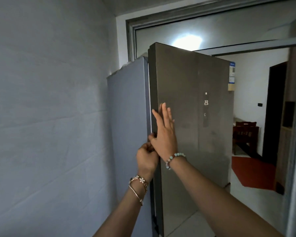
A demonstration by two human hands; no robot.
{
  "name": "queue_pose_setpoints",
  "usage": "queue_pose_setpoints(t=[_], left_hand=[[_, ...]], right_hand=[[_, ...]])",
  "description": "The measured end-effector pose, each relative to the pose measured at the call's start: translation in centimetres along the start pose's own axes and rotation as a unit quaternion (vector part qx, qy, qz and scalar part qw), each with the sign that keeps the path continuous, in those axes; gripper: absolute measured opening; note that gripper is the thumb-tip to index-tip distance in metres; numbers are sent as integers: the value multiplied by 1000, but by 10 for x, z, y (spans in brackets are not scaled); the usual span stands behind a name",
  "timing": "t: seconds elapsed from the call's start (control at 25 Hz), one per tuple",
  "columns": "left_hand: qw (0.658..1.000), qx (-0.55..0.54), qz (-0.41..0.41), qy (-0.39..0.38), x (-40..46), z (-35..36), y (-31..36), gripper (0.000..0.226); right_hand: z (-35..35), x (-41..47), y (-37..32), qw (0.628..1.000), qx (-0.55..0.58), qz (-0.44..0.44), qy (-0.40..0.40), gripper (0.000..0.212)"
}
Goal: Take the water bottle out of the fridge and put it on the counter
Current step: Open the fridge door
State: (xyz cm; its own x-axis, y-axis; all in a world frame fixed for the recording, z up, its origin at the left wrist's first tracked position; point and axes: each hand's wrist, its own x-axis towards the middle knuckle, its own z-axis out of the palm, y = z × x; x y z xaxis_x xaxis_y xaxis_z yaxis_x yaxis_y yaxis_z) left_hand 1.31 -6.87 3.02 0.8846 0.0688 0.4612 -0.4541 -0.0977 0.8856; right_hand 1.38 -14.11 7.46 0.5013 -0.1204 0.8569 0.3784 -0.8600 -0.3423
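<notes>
Fridge (186, 117) door ajar; left hand (146, 159) on edge, right hand (164, 134) flat

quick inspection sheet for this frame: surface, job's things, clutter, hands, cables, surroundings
Surface: no counter in view; pale tiled floor only.
Job's things: fridge against the left wall, its dark door slightly ajar, lit display on its front; water bottle not seen.
Clutter: nothing seen.
Hands: left hand curled at the door's left edge, fingertips hidden behind the edge; right hand flat and open on the door front. Bracelets on both wrists.
Cables: nothing seen.
Surroundings: grey wall on the left; doorway on the right to a room with a wooden chair and red mat.
</notes>
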Motion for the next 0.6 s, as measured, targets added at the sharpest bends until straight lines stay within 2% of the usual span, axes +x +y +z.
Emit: queue_pose_setpoints(t=[0.24, 0.4, 0.6], left_hand=[[998, 17, 57, -26, -63, 22, 28, 10], [993, 21, 117, -29, -127, 60, 61, 8], [981, 30, 186, -44, -202, 133, 103, 11]], right_hand=[[-69, -32, 8, 998, 24, 9, 51, 83], [-146, -66, 19, 995, 62, 30, 77, 85], [-252, -99, 64, 995, 42, 47, 73, 88]])
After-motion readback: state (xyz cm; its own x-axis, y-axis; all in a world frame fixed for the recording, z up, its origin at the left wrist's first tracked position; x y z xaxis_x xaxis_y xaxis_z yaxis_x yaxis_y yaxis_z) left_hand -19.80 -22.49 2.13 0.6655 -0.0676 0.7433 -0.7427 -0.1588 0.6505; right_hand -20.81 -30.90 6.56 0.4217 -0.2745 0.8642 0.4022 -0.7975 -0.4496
